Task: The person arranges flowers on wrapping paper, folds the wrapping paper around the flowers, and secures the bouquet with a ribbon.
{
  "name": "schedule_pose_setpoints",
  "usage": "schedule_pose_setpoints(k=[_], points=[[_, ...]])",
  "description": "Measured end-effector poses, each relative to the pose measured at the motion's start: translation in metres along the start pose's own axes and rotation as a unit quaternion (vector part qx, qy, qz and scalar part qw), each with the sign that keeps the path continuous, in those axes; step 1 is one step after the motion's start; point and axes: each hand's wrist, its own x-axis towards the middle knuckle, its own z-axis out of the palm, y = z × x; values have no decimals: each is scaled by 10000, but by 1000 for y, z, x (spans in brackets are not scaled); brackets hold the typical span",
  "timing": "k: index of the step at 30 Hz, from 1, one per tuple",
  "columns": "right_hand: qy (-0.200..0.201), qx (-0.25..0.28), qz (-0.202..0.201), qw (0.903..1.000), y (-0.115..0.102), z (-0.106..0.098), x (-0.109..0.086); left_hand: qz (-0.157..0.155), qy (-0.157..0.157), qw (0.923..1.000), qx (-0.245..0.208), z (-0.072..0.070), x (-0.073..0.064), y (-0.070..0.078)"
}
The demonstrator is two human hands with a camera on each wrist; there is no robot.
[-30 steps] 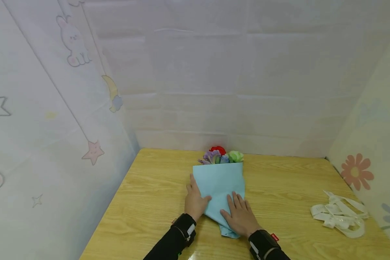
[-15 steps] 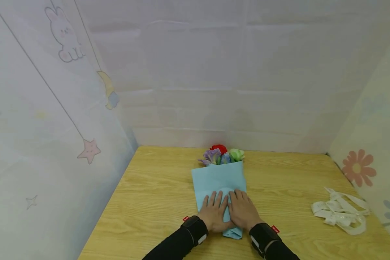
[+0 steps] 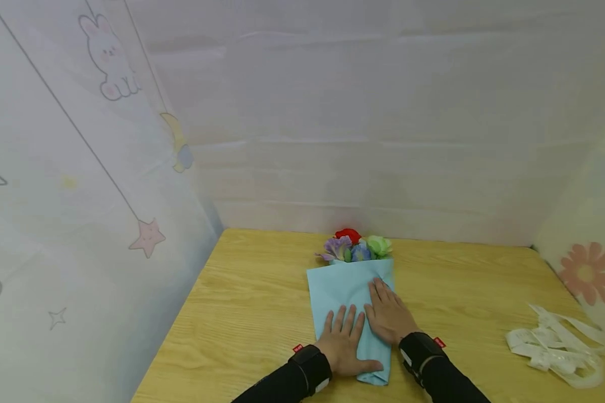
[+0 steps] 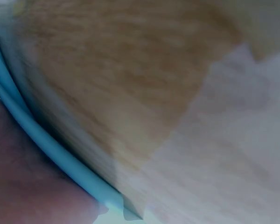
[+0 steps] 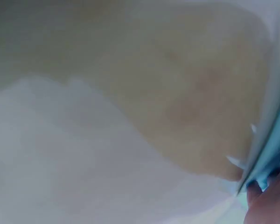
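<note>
A bouquet lies on the table, wrapped in light blue wrapping paper (image 3: 333, 282). Out of its far end show a red flower (image 3: 348, 235), a purple flower (image 3: 336, 247), a blue flower (image 3: 361, 252) and a pale green flower (image 3: 380, 245); the stems are hidden. My left hand (image 3: 344, 346) rests on the lower part of the paper with fingers spread and straight. Higher up, along the right side of the paper, my right hand (image 3: 389, 314) lies with straight fingers. Both wrist views are blurred, each showing a folded blue paper edge beside the hand.
A loose heap of white ribbon (image 3: 554, 347) lies on the right of the wooden table (image 3: 252, 296). Pale printed sheets (image 3: 302, 123) stand behind the table and along both sides.
My left hand has moved from the paper's left edge onto its lower middle. My right hand first stayed low, then slid up along the right side. The head view has shifted slightly.
</note>
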Motion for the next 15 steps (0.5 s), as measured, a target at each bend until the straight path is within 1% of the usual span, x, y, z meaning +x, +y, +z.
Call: schedule_pose_setpoints(k=[2,4,6,8,11,12,15], points=[[87,-9,113,9999,3,-2,7,9,-34,10000,-34,-3,-2,2],[99,127,255,9995,7,-8,14,7,-67,10000,19,-5,-3,3],[-2,269,442,9987,14,-14,21,16,-104,9999,90,-5,-2,4],[-249,379,652,9968,24,-17,26,45,-154,9997,172,-4,-1,5],[-750,577,761,9926,38,-11,30,50,-144,9997,214,1,-1,5],[-795,722,847,9906,42,-8,31,37,-122,9996,252,2,-2,4],[-785,900,1117,9865,55,4,33,37,-143,9993,339,6,-7,3]])
